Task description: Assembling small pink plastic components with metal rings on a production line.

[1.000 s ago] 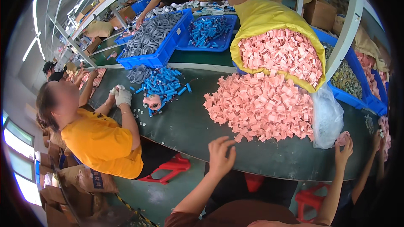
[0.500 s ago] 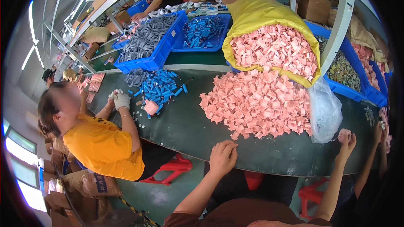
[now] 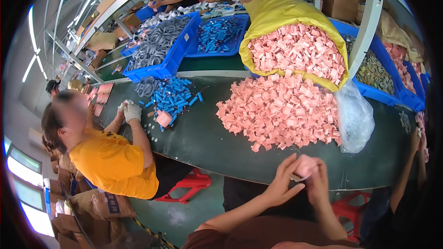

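Close to the front edge of the table, both my hands meet around a pink rounded plastic casing (image 3: 304, 166). My left hand (image 3: 279, 182) has its fingertips on the casing's left side, its thumb below. From the other side, my right hand (image 3: 318, 185) grips the casing, and its fingers partly cover it. Something thin and pale shows under the casing, too small to make out. Just beyond my hands lies a large heap of small pink plastic parts (image 3: 281, 113), spilling from a yellow sack (image 3: 272, 11).
A clear plastic bag (image 3: 355, 117) of small parts sits right of the heap. Left are blue cylindrical parts with wires (image 3: 173, 97) and grey rings (image 3: 147, 86). Blue bins (image 3: 159, 70) line the back. A co-worker in yellow (image 3: 113, 157) sits left; another person's arm (image 3: 408, 166) reaches in at right.
My right hand has come left from the table's right side, bringing the pink casing. My left hand has moved right from the table edge and now touches the casing too.
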`<state>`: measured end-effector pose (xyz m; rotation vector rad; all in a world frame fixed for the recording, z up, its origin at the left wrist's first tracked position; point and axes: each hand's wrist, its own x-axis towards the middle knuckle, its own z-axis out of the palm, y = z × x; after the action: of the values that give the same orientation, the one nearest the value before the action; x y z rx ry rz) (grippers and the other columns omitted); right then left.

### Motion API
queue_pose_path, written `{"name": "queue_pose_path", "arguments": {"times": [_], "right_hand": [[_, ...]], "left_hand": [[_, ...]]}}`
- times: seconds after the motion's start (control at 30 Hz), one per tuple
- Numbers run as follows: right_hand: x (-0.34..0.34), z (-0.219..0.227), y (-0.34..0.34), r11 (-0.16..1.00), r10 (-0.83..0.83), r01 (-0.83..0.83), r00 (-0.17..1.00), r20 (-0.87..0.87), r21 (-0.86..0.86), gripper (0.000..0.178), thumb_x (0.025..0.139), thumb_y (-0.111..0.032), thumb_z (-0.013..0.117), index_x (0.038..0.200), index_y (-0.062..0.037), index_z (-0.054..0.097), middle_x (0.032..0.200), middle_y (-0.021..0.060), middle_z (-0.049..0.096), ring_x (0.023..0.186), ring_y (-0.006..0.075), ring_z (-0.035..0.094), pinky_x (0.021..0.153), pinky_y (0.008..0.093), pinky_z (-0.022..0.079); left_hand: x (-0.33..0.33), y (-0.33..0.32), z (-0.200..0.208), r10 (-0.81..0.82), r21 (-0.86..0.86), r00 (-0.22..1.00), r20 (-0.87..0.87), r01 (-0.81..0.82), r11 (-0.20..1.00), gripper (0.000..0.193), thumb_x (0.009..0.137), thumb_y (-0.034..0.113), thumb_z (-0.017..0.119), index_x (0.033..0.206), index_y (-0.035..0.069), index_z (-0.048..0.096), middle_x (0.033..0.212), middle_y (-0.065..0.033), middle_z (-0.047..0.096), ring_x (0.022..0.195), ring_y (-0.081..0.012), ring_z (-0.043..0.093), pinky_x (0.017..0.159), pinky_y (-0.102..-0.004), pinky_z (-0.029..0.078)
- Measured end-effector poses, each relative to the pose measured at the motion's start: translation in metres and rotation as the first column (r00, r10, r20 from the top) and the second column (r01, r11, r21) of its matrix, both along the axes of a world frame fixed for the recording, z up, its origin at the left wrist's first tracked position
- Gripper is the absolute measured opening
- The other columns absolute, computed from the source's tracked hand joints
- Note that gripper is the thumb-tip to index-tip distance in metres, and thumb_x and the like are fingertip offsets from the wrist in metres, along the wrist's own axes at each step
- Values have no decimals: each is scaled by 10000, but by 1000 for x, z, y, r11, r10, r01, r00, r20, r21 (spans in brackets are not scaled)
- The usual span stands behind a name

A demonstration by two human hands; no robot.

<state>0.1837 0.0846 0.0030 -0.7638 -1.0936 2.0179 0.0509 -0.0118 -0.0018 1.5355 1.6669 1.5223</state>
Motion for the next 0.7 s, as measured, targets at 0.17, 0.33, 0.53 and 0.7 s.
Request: {"name": "queue_pose_path", "arguments": {"times": [0.17,0.33,0.53,0.7], "right_hand": [[-12,4,-15,857,106,-303,895,434,416,210,1013,-95,550,1206,-15,554,1077,93,626,1095,153,556,907,316,486],[-10,6,2,691,22,-319,906,422,648,316,933,-74,609,1246,-38,585,1192,140,542,1052,243,562,914,328,468],[-17,14,15,621,3,-341,902,433,706,393,884,-55,692,1257,-10,578,1204,83,534,1103,189,534,926,320,454],[-21,17,11,953,276,-291,949,155,85,308,985,-97,630,1283,-42,574,1150,55,604,1006,138,586,926,312,487]], "left_hand": [[-6,-4,-13,192,30,980,60,-194,981,658,949,243,672,1492,28,368,1451,-214,354,1365,-413,343,1150,-456,324],[-24,-9,-4,109,-91,992,-67,-115,989,476,929,180,685,1355,43,522,1347,-179,468,1284,-370,430,1071,-449,391],[-26,4,2,50,-8,951,-304,-54,998,500,847,154,715,1302,62,531,1305,-182,501,1196,-388,489,1031,-467,413],[-28,8,7,61,-28,938,-340,-75,997,487,801,161,747,1247,57,581,1262,-176,555,1160,-387,533,1006,-470,433]]}}
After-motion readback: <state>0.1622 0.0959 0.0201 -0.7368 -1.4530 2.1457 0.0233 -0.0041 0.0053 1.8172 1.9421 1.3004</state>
